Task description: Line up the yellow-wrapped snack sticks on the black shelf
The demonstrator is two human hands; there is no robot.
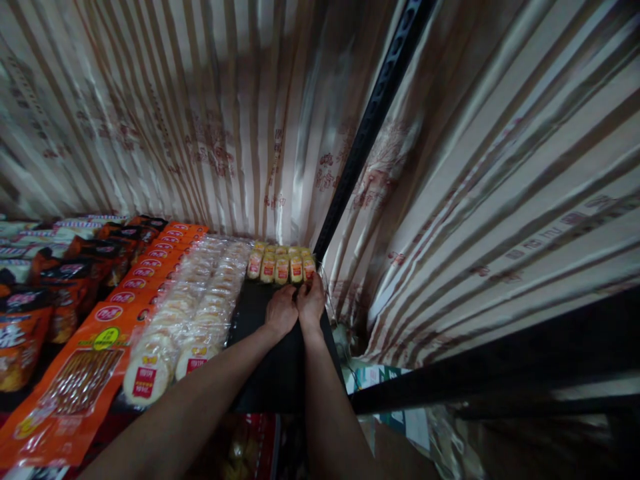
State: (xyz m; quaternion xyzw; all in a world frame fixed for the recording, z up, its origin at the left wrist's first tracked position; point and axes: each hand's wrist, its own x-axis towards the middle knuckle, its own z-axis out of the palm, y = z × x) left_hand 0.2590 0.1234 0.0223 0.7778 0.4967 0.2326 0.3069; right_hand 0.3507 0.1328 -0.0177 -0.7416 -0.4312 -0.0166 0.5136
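Small yellow snack packets (282, 270) with red labels stand in short rows at the back right of a black shelf (265, 373). My right hand (311, 303) is at the right end of the front row, its fingers closed around the lower part of the rightmost packet (309, 268). Close beside it, my left hand (283, 310) lies just in front of the middle packets, fingers curled. Whether those fingers hold anything is hidden by the back of the hand. Both wrists nearly touch, and the forearms reach in from below.
Left of the black surface run clear-wrapped round rice crackers (145, 380), then orange bags of stick snacks (90, 373) and black-and-orange bags (23, 333). A black metal post (373, 127) rises at the back right corner. Striped curtains (240, 120) hang behind and to the right.
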